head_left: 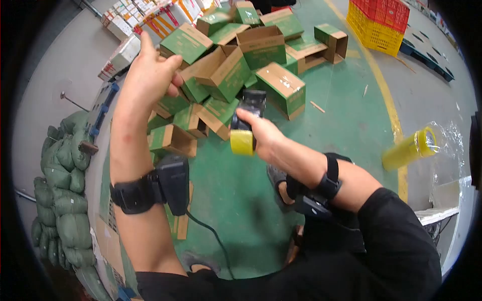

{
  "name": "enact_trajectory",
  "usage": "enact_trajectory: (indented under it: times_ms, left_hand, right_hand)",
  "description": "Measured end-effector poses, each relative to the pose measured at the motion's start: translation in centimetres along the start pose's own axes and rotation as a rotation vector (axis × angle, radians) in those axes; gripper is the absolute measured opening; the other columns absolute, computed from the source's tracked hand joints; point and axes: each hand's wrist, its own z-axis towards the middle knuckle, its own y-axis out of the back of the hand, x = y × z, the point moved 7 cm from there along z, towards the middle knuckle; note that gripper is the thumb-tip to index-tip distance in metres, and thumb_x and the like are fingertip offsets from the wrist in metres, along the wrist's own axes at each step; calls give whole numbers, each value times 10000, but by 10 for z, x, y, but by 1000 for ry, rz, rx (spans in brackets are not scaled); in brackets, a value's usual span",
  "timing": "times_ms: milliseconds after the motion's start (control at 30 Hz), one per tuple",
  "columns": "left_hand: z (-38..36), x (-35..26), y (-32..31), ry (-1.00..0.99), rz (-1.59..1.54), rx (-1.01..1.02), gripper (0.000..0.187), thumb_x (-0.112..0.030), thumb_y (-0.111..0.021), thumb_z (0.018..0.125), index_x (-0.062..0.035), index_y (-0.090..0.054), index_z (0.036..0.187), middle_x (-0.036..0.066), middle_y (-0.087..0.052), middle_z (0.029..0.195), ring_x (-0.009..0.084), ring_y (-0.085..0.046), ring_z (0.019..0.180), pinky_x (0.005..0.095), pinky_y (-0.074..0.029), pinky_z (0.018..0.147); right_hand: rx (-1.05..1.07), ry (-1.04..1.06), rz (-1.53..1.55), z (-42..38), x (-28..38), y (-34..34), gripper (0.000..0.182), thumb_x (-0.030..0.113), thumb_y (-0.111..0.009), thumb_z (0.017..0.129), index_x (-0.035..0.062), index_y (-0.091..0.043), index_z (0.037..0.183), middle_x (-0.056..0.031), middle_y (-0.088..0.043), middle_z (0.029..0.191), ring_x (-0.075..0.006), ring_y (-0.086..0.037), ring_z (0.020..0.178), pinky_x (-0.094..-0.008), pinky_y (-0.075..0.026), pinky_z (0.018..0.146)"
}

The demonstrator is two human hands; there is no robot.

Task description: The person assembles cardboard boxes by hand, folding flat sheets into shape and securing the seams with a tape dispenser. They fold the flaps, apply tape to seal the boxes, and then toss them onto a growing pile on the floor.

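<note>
My right hand [263,133] is wrapped round a black tape dispenser [254,102] loaded with a yellow tape roll [242,143]. The dispenser is held above the floor, in front of the pile of boxes. My left hand [156,68] is raised at the upper left and holds nothing; its index finger points up and the thumb stands apart, while the other fingers are partly hidden. Behind it lie several green and brown cardboard boxes [221,75], some with open flaps. One closed box [284,89] with shiny tape on top sits just beyond the dispenser.
Red and yellow crates [376,25] stand at the upper right, near a dark pallet [427,55]. A yellow film roll [409,149] is at the right. Stacked green sacks [70,200] line the left side. White cartons [123,25] are at the upper left.
</note>
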Motion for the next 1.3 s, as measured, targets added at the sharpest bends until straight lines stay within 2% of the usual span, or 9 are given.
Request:
enact_trajectory:
  times_ms: [233,333,400,467,533,767,1033,1167,1300]
  left_hand:
    - [-31,57,37,-16,72,-87,696,-115,-507,802,31,-99,1347,85,-539,545,139,-508,419,274,-415,424]
    - [-57,170,34,84,71,-181,647,-126,-537,793,-47,-215,1348,115,-548,566,214,-531,476,323,-431,496]
    - [-93,288,28,218,334,-183,657,-105,-569,763,-40,-247,1332,219,-586,897,358,-570,832,398,-458,719]
    - [-151,407,29,392,470,-196,678,-95,-606,729,-41,-275,1318,251,-373,1260,365,-376,1160,443,-338,937]
    - [-218,474,34,837,624,-161,720,-110,-636,707,-96,-277,1331,145,-247,1381,353,-255,1257,504,-281,976]
    - [-296,577,44,928,896,-186,796,-168,-672,671,-137,-249,1344,103,-190,1411,341,-178,1288,514,-269,985]
    - [-307,558,14,858,963,-260,922,-158,-700,662,-105,-116,1374,149,-115,1424,324,-139,1305,517,-206,1005]
    - [-320,500,2,794,897,-287,635,-124,-674,671,-83,-374,1229,123,-456,1092,288,-424,1071,477,-294,952]
    - [-345,476,-20,683,710,-290,291,-48,-663,632,-73,-547,898,103,-510,894,291,-508,871,405,-430,701]
  right_hand:
    - [88,-77,-114,-12,-35,-32,287,336,-548,827,59,-548,903,-65,-606,808,-183,-597,718,-330,-488,648]
    - [172,-132,-151,-19,-52,-43,288,330,-551,830,53,-544,907,-67,-603,821,-181,-589,756,-320,-478,676]
    - [209,-202,-192,-29,-63,-53,289,320,-558,829,46,-542,920,-75,-603,836,-183,-585,794,-315,-471,716]
    - [205,-283,-266,-32,-80,-53,321,312,-568,825,30,-541,976,-89,-607,874,-196,-590,797,-323,-473,730]
    - [124,-364,-291,-36,-98,-51,331,294,-559,832,16,-536,1010,-95,-606,881,-216,-590,805,-347,-476,740]
    - [-8,-610,-378,-16,-160,-63,316,290,-599,806,21,-540,961,-102,-603,863,-213,-595,822,-348,-485,735]
    - [508,436,-601,32,-48,-215,391,377,-590,784,30,-555,960,-64,-617,767,-146,-594,694,-267,-462,660]
    - [498,167,-409,14,-74,-200,330,327,-588,796,31,-558,939,-74,-617,775,-163,-602,688,-280,-480,651]
    - [382,-371,-382,24,-137,-149,302,295,-584,800,18,-540,915,-89,-605,796,-183,-597,712,-302,-484,658]
